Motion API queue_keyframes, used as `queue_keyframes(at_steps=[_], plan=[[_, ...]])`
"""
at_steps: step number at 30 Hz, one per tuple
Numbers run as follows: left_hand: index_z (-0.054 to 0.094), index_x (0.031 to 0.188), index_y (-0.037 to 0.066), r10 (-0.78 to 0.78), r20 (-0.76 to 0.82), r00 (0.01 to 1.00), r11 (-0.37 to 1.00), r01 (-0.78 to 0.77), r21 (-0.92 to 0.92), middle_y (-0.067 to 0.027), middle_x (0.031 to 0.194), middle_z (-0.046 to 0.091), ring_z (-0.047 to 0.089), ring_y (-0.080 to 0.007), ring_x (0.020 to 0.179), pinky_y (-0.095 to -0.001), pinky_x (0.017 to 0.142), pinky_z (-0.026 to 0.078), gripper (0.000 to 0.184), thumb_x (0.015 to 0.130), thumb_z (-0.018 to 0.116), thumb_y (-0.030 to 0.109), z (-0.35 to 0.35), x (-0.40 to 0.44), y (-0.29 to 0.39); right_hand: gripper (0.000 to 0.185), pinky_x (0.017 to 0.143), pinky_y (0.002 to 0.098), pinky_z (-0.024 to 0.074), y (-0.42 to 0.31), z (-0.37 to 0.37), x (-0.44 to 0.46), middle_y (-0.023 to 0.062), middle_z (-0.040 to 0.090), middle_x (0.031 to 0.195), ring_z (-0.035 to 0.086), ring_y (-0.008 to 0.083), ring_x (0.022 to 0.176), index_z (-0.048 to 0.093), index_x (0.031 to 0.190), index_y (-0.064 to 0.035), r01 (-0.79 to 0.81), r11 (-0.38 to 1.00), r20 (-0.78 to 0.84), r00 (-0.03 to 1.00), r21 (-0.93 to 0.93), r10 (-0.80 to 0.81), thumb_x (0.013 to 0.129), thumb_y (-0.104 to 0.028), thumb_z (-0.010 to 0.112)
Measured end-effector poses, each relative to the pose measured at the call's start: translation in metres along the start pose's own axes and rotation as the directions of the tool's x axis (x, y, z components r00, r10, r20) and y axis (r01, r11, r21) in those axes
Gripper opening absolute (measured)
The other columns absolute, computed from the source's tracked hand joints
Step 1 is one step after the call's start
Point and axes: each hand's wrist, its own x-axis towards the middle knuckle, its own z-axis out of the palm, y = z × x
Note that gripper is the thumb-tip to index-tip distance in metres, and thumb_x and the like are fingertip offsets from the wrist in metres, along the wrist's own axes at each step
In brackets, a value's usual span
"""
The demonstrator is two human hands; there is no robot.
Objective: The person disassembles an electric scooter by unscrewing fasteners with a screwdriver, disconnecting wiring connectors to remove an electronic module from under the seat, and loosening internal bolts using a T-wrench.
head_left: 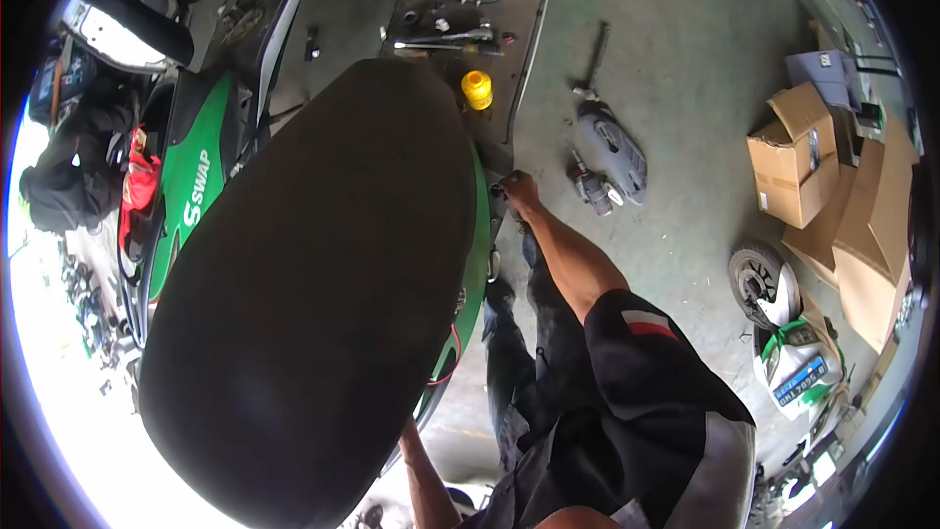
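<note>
A large dark scooter seat fills the middle of the view, with a green side panel along its right edge. My right hand is closed at the scooter's side, just in front of the seat; its fingers curl round a small dark part that I cannot make out. Of my left hand only a little shows beside the seat's rear right edge, and its fingers are hidden. A red wire loops out from under the seat near it. On the footboard stands a yellow bottle.
Long metal tools and small parts lie on the footboard. On the floor to the right are a grey cover and a power tool. Cardboard boxes and a wheel stand farther right. Another green scooter is at left.
</note>
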Motion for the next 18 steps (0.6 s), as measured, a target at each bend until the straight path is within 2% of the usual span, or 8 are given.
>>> queue_keyframes(at_steps=[4,8,10,12,14,15,16,18], plan=[[0.036,0.139,-0.009,-0.086,-0.012,0.996,0.996,0.087,0.024,-0.0305,0.125,0.052,0.057,-0.0426,0.112,-0.0480,0.093,0.047,0.067,0.092,0.070,0.025,0.001,-0.011,0.008,0.025,0.062,0.0351,0.0549,0.028,0.034,0.046,0.0120,0.073,0.078,0.070,0.0199,0.063,0.076,0.088,-0.0010,0.030,0.951,0.159,0.987,-0.307,0.020,0.082,-0.025,0.072],[0.038,0.136,-0.009,-0.121,-0.021,0.992,0.992,0.121,0.025,-0.0291,0.120,0.054,0.059,-0.0401,0.109,-0.0462,0.090,0.048,0.065,0.091,0.071,0.024,0.001,-0.016,0.015,0.025,0.062,0.0362,0.0556,-0.009,0.004,0.009,0.0123,0.073,0.077,0.069,0.0199,0.061,0.074,0.088,-0.0002,-0.127,0.984,0.206,0.967,-0.128,0.151,0.083,-0.024,0.071],[0.039,0.135,-0.009,-0.128,-0.019,0.992,0.992,0.128,0.014,-0.0284,0.117,0.055,0.060,-0.0389,0.107,-0.0453,0.088,0.049,0.064,0.090,0.071,0.024,0.002,-0.016,0.019,0.042,0.078,0.0427,0.0579,0.003,-0.009,0.008,0.0193,0.075,0.089,0.074,0.0314,0.078,0.072,0.104,0.0017,-0.061,0.990,0.177,0.981,-0.125,0.083,0.079,-0.032,0.072],[0.040,0.134,-0.009,-0.129,-0.017,0.991,0.992,0.129,0.009,-0.0276,0.115,0.056,0.061,-0.0377,0.106,-0.0444,0.086,0.050,0.063,0.090,0.072,0.023,0.004,-0.016,0.021,0.035,0.074,0.0424,0.0586,0.022,-0.026,0.004,0.0203,0.074,0.087,0.074,0.0311,0.074,0.071,0.102,0.0004,0.021,0.999,0.250,0.968,-0.040,-0.011,0.083,-0.029,0.068],[0.040,0.132,-0.009,-0.128,-0.015,0.992,0.992,0.128,-0.003,-0.0269,0.113,0.057,0.062,-0.0365,0.104,-0.0435,0.084,0.051,0.063,0.089,0.072,0.023,0.004,-0.017,0.022,0.027,0.066,0.0390,0.0581,0.052,-0.043,0.010,0.0168,0.073,0.078,0.073,0.0239,0.067,0.070,0.090,0.0022,0.283,0.926,0.193,0.952,-0.248,-0.239,0.087,-0.024,0.067],[0.041,0.132,-0.009,-0.129,-0.021,0.991,0.992,0.129,-0.008,-0.0265,0.111,0.058,0.062,-0.0358,0.103,-0.0430,0.083,0.052,0.062,0.089,0.073,0.023,0.003,-0.017,0.021,0.028,0.071,0.0441,0.0592,0.016,-0.075,-0.017,0.0236,0.073,0.090,0.073,0.0377,0.077,0.070,0.101,0.0000,0.255,0.907,0.269,0.948,-0.334,-0.168,0.087,-0.024,0.064],[0.041,0.131,-0.009,-0.126,-0.023,0.992,0.992,0.125,-0.020,-0.0262,0.110,0.058,0.063,-0.0352,0.102,-0.0426,0.082,0.052,0.062,0.089,0.073,0.023,0.002,-0.018,0.020,0.028,0.069,0.0431,0.0595,0.006,-0.093,-0.026,0.0239,0.073,0.088,0.073,0.0373,0.075,0.070,0.099,0.0005,0.142,0.943,0.312,0.949,-0.302,-0.043,0.087,-0.024,0.064],[0.042,0.130,-0.009,-0.118,-0.029,0.993,0.992,0.117,-0.044,-0.0254,0.108,0.059,0.064,-0.0340,0.101,-0.0417,0.080,0.053,0.061,0.088,0.074,0.022,0.002,-0.017,0.019,0.026,0.063,0.0408,0.0583,0.073,-0.107,0.006,0.0186,0.072,0.076,0.074,0.0287,0.068,0.069,0.093,0.0013,0.160,0.964,0.345,0.935,-0.212,-0.079,0.087,-0.024,0.065]])
